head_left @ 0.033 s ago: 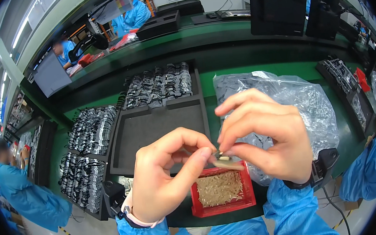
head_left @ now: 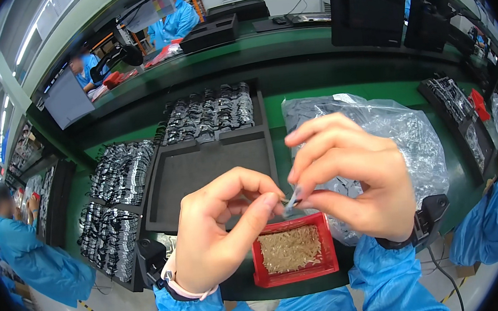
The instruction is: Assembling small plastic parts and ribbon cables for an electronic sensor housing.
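Observation:
My left hand [head_left: 226,226] and my right hand [head_left: 356,175] meet fingertip to fingertip above a red bin [head_left: 332,249]. Thumb and forefinger of each are pinched on a small part. A thin, pale, shiny strip [head_left: 292,200] shows in the gap between them, blurred, with a bit of something dark beside it. My fingertips cover the rest of the part, so its kind cannot be made out. Many tiny tan slivers [head_left: 291,249] fill the bottom of the bin. Behind my right hand lies a clear plastic bag [head_left: 419,145] with dark parts inside.
An empty-bottomed black foam tray [head_left: 214,165] lies beyond my left hand. Rows of shiny black parts [head_left: 209,114] stand behind it, with further rows [head_left: 119,174] to its left. Monitors [head_left: 367,12] stand at the far right. Co-workers in blue work on both sides.
Between my fingertips, a blurred tan strip has given way to a pale, shiny one at a steeper tilt. My right fingers have dipped slightly; my left hand has hardly moved.

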### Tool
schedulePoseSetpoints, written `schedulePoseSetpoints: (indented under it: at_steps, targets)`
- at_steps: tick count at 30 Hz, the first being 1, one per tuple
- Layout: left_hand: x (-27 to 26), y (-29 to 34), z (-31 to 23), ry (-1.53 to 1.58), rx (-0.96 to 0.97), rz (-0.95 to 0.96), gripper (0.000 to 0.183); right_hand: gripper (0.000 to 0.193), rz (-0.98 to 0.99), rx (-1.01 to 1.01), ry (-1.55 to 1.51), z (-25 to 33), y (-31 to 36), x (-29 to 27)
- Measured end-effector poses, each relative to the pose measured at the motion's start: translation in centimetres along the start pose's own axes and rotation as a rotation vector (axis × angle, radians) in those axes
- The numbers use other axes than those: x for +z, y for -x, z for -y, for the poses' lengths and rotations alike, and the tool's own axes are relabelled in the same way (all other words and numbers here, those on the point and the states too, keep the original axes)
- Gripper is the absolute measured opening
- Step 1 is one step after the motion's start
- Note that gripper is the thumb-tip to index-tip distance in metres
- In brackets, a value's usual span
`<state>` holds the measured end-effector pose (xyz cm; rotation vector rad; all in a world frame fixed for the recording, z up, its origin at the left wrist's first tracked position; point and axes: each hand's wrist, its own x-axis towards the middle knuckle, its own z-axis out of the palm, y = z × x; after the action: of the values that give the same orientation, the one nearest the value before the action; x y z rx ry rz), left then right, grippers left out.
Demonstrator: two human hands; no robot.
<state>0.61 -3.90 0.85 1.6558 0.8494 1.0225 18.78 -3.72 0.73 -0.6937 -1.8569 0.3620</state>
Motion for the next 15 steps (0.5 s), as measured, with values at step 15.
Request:
schedulePoseSetpoints:
  at_steps: [15]
  targets:
    - [2.7, 3.0, 10.0, -0.780, 0.095, 0.513, 0.011, 0.012, -0.465, -0.116, -0.303, -0.7, 3.0, -6.6]
